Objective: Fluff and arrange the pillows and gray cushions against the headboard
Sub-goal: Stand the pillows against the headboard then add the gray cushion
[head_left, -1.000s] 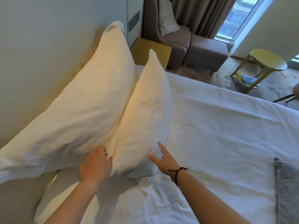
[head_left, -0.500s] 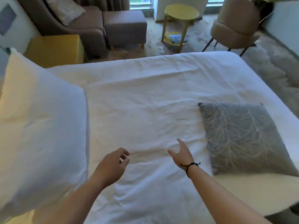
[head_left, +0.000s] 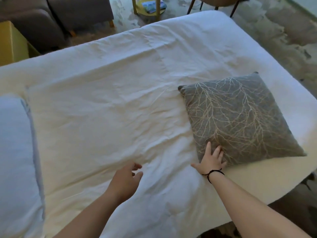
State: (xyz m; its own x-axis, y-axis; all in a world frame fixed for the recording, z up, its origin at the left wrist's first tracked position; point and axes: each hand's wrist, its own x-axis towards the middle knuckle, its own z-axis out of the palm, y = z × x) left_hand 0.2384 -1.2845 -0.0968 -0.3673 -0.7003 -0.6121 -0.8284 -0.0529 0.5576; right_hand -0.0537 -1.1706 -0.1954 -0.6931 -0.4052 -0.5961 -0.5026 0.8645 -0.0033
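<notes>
A gray cushion with a pale branch pattern lies flat on the white bed, right of centre. My right hand, with a black cord on its wrist, rests with spread fingers on the cushion's near left corner; no grip shows. My left hand hovers over the duvet, fingers loosely curled and holding nothing. A white pillow stands at the left edge, only partly in view. The headboard is out of sight.
A yellow bedside cabinet stands beyond the bed at far left. Behind it are a dark armchair and footstool. A small yellow table and chair legs stand on the patterned carpet past the bed's far edge.
Both hands let go of the white pillows and the view swung right across the bed. My right hand reached onto the gray cushion's corner; my left hand followed over the duvet.
</notes>
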